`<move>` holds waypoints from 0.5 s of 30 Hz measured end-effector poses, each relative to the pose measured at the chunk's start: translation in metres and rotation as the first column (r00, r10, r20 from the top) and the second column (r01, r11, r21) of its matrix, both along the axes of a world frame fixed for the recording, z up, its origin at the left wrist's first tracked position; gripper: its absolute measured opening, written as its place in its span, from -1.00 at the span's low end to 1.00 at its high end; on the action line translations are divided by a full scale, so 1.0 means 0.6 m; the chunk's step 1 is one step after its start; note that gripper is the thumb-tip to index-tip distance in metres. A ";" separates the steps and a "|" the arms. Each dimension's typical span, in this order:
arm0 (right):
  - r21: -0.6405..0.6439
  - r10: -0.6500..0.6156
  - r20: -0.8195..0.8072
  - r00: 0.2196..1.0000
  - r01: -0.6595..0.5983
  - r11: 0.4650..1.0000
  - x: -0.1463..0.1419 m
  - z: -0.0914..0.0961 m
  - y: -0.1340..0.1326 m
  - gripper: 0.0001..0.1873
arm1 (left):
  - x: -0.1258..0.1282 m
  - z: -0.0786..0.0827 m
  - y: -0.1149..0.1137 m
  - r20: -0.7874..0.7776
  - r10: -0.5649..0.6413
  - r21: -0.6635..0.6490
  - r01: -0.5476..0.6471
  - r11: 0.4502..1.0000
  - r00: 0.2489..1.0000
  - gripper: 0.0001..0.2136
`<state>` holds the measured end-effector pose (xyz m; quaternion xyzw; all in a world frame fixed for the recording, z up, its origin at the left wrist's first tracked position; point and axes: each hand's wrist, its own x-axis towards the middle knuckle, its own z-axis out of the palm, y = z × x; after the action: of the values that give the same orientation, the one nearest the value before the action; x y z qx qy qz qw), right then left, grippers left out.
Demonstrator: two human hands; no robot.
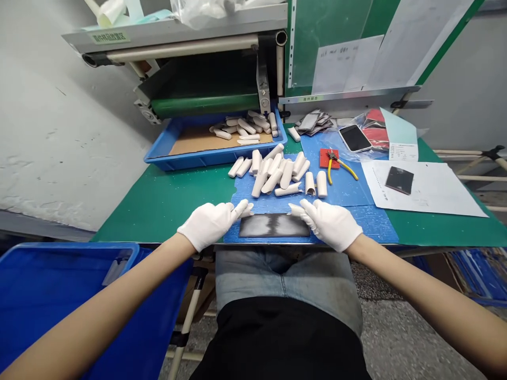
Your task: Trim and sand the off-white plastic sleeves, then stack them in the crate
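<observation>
The dark flat rectangular sheet [274,225] lies on the blue rubber mat [356,211] at the front edge of the green work table [158,203], between the left gloved hand [209,224] touching its left end and the right gloved hand [330,224] touching its right end. Behind the sheet lies a heap of white rolled tubes [273,171], and behind the heap stands the blue plastic tray [174,153] with more tubes in it. To the right of the heap lie the yellow-handled pliers [336,164]; further right, a small dark plate [399,180] lies on a white paper sheet [431,192].
</observation>
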<state>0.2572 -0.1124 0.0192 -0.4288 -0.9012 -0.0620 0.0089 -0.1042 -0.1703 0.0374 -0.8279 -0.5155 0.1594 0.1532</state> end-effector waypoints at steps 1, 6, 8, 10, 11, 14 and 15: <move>0.002 0.006 0.028 1.000 -0.006 1.000 -0.002 -0.005 -0.005 -0.36 | 0.006 0.001 -0.005 -0.001 -0.010 0.008 0.010 1.000 1.000 -0.45; -0.108 0.081 -0.023 0.996 -0.083 0.991 -0.002 -0.031 -0.027 -0.52 | 0.031 0.001 -0.030 -0.012 -0.158 -0.057 0.157 0.986 0.987 -0.51; -0.175 0.111 -0.062 0.992 -0.120 0.977 -0.006 -0.038 -0.031 -0.48 | 0.038 -0.002 -0.033 -0.006 -0.185 -0.122 0.183 0.975 0.983 -0.54; -0.210 0.101 -0.077 0.992 -0.115 0.971 -0.014 -0.042 -0.031 -0.46 | 0.041 -0.006 -0.031 0.018 -0.158 -0.170 0.158 0.973 0.987 -0.62; -0.211 0.083 -0.081 0.993 -0.098 0.973 -0.019 -0.044 -0.030 -0.46 | 0.041 -0.007 -0.029 0.029 -0.128 -0.176 0.131 0.976 0.991 -0.60; -0.175 0.044 -0.092 0.995 -0.060 0.983 -0.021 -0.045 -0.027 -0.44 | 0.031 -0.011 -0.023 0.034 -0.058 -0.164 0.063 0.984 0.998 -0.54; -0.162 0.047 -0.096 0.994 -0.063 0.985 -0.016 -0.045 -0.027 -0.45 | 0.024 -0.012 -0.022 0.028 -0.046 -0.165 0.050 0.985 0.999 -0.53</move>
<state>0.2474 -0.1286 -0.0076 -0.4054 -0.9134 0.0329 0.0164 -0.0895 -0.1836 0.0303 -0.8517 -0.4822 0.1880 0.0815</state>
